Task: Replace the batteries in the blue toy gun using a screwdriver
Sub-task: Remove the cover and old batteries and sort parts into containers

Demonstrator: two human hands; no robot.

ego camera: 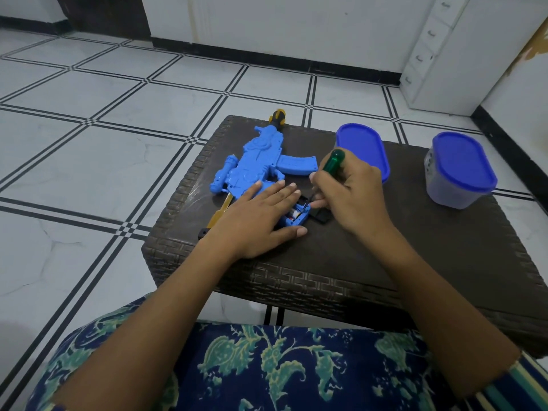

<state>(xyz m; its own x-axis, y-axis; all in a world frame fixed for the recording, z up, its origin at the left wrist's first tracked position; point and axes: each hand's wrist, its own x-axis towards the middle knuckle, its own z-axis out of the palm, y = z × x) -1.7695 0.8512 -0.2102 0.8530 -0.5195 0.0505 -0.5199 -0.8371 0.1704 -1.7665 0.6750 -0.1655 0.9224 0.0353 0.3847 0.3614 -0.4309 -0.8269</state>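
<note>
Left hand [255, 221] presses blue toy gun [261, 161] (right hand [353, 197] grips screwdriver [333, 163]).

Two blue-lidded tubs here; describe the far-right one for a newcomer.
On the dark woven table, look right of the right hand, at the table's edge. That tub stands alone, translucent wall showing; the other blue-lidded tub sits partly behind the hand.

A single wide-angle camera worn on the head looks forward and steeply down from just above the person's lap [267, 366], close over the dark woven table [326, 262] at centre; the tiled floor [89, 143] beyond it runs left and far to the white wall [267, 22].
</note>
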